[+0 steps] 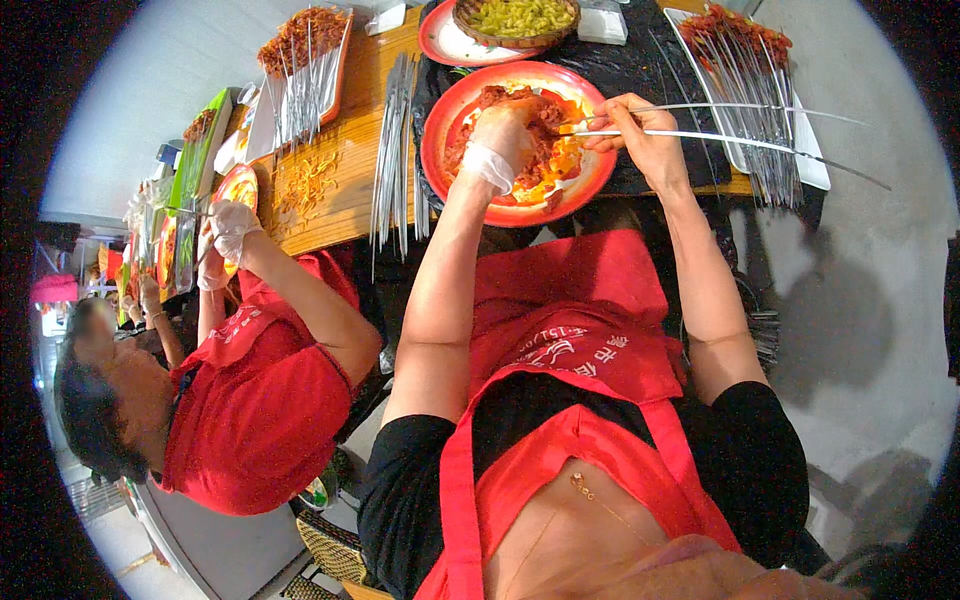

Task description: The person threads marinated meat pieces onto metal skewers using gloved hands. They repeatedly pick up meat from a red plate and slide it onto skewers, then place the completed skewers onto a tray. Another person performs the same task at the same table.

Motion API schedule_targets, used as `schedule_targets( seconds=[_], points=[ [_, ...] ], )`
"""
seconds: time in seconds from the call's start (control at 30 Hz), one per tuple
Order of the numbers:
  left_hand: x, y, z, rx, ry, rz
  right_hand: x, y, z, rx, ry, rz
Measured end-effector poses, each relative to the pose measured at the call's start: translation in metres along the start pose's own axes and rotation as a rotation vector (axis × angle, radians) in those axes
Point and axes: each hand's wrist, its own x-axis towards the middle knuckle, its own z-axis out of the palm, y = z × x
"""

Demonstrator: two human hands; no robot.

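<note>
My left hand (501, 136), in a thin clear glove, is down in a red-rimmed round plate (442, 184), its sauce-coated fingers curled on marinated meat pieces (536, 154). Those fingers are partly hidden by the hand and the meat. My bare right hand (637, 131) grips two long flat metal skewers (720, 136) over the plate's right rim. The skewers' near ends point left, close to the left fingers, and their long ends reach out to the right. Orange-red sauce covers much of the plate.
Loose metal skewers (394, 150) lie left of the plate. Trays of loaded skewers stand on the right (814, 161) and upper left (330, 101). A basket of green peppers (521, 21) is behind. Orange shreds (306, 184) litter the wooden table. A gloved co-worker (259, 390) works at left.
</note>
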Motion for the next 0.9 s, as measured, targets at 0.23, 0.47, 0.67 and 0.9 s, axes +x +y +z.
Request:
schedule_targets(
  seconds=[0.23,0.47,0.67,0.9],
  points=[
    [0.001,0.004,-0.024,0.024,0.011,-0.124,0.004,0.027,-0.025,-0.020,0.052,0.122],
    [0.002,0.005,-0.027,0.173,-0.021,-0.065,0.008,0.022,-0.040,-0.001,0.014,0.120],
    [0.005,-0.001,-0.029,0.264,-0.083,0.020,0.013,0.004,-0.003,0.196,-0.186,0.060],
    [0.006,0.004,-0.041,0.295,-0.093,-0.010,0.025,0.017,-0.001,0.197,-0.255,0.178]
  ],
)
